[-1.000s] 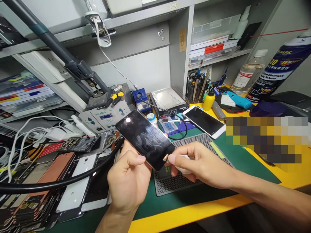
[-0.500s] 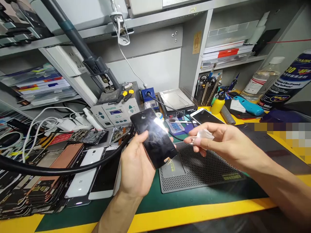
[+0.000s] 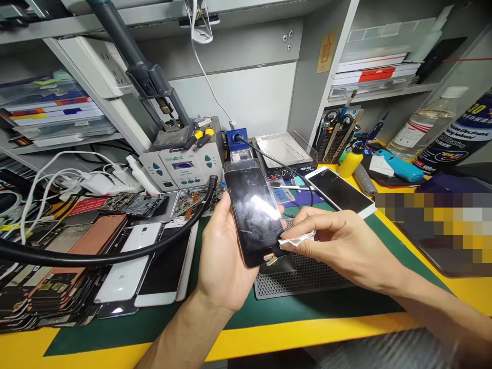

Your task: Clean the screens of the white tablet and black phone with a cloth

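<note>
My left hand [image 3: 223, 256] is closed round a black smartphone [image 3: 253, 215], thumb on its left edge and fingertips showing at the right edge. The phone's screen faces up, with smears and a bright reflection on it. A small copper-coloured piece [image 3: 269, 258] shows at its lower end. My right hand [image 3: 338, 241] pinches a folded white wipe [image 3: 298, 239] at the phone's lower right corner. The wipe is at the screen's edge; whether it presses on the glass I cannot tell. Under the phone lies a grey perforated mat [image 3: 307, 279].
Stacked phone parts [image 3: 65, 287] and a white phone [image 3: 126, 264] lie to the left, crossed by a black hose [image 3: 115, 260]. Behind stands a grey soldering station [image 3: 180, 164]. Another white-framed phone [image 3: 340, 190], a yellow bottle [image 3: 351, 161] and a clear bottle [image 3: 426, 123] are on the right.
My right hand has moved left and down, bringing the wipe to the phone's lower right corner. The phone has turned slightly more upright, and my left thumb has shifted from the screen to its edge.
</note>
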A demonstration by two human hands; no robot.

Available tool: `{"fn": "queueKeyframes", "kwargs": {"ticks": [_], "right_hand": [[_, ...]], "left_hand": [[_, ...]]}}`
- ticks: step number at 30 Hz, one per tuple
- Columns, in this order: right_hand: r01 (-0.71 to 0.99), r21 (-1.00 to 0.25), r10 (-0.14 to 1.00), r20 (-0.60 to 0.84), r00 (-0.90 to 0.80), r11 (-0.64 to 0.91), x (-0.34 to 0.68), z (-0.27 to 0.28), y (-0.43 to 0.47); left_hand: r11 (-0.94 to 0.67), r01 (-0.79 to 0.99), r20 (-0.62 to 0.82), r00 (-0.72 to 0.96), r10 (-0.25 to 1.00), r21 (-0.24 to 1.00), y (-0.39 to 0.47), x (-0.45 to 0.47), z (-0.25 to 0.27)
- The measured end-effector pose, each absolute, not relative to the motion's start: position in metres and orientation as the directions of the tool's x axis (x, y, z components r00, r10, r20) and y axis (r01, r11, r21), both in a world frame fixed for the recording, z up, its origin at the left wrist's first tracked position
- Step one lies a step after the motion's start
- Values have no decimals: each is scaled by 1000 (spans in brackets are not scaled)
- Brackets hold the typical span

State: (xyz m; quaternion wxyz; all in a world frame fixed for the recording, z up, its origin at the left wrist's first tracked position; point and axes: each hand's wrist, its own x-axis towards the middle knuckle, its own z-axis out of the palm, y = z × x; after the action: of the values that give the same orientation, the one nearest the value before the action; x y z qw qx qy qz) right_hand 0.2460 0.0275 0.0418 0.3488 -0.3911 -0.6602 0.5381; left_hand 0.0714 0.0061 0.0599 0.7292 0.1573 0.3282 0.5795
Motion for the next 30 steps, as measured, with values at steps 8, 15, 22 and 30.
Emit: {"fn": "queueKeyframes", "kwargs": {"ticks": [8,15,22,30], "right_hand": [[92,-983,879,-185,-439,-161,244,32,34],[105,-974,836,-228,-499,-203,236,30,34],[146,-978,839,-202,-506,-148,231,30,35],[202,-974,839,-193,-508,-102,231,25,36]], "left_hand": [[231,-755,-279,67,958,614,7,77,55],[205,-776,-211,95,973,596,8,81,49],[199,-766,-197,97,976,611,5,81,46],[217,-752,-196,119,973,623,5,83,46]]}}
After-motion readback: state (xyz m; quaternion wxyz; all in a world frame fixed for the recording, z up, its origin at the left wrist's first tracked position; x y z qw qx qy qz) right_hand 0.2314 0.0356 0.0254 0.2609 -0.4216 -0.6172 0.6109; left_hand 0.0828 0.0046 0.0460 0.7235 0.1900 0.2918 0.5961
